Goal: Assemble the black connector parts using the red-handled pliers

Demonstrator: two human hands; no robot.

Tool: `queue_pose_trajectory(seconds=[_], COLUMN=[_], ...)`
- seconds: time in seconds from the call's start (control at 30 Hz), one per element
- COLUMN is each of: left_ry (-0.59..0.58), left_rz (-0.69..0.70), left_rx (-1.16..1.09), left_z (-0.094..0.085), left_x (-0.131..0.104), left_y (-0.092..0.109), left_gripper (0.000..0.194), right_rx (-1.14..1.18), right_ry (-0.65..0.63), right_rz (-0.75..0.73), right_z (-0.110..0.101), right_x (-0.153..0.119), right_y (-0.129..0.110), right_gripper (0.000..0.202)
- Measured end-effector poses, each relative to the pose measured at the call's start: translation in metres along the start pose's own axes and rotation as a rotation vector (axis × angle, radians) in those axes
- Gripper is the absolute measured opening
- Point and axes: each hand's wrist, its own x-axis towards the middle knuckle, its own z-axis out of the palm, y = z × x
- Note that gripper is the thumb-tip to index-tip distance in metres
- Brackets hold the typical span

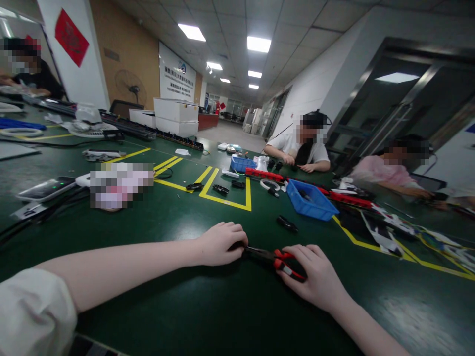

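Note:
My right hand (315,274) is wrapped round the red-and-black handles of long-nose pliers (277,258), whose jaws point left. At the tip of those jaws, my left hand (222,243) is closed with its fingers curled over a small black part (237,244). Most of that part is hidden by the fingers, and I cannot tell whether the jaws grip it. A similar black part (287,224) lies on the green table (178,306) just beyond the pliers. Farther off, several more black parts (220,189) lie near the yellow tape lines.
A blue bin (311,200) with dark pieces stands beyond my right hand; a smaller blue bin (243,163) is farther back. To the left lie a phone-like device (48,189) and cables (44,215). Co-workers sit across the table (302,143) and at right (389,168).

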Motion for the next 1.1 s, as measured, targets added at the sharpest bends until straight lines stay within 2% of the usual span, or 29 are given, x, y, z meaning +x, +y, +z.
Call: queue_pose_trajectory(seconds=[0.17,0.3,0.47,0.8,1.1], left_ry=[-0.017,-0.023,-0.089,-0.102,-0.070], left_rz=[0.049,0.076,0.017,0.002,0.006], left_rx=[0.002,-0.140,-0.244,-0.187,-0.231], left_z=[-0.0012,-0.0012,-0.0025,-0.0032,-0.0039], left_x=[-0.0018,-0.0016,-0.0019,-0.0011,-0.0036], left_y=[0.0001,-0.0026,-0.0018,-0.0002,-0.0011], left_gripper=[0.037,0.026,0.026,0.032,0.031], right_rx=[0.033,0.091,0.157,-0.008,-0.097], right_ry=[-0.007,-0.014,-0.026,0.043,0.147], right_rz=[0.048,0.081,0.100,0.010,-0.103], right_z=[-0.0010,-0.0012,-0.0012,0.0004,0.0004], right_x=[-0.0022,-0.0041,-0.0065,-0.0088,-0.0060], right_y=[-0.0005,-0.0003,-0.0007,0.0029,0.0024], right_gripper=[0.028,0.028,0.028,0.043,0.042])
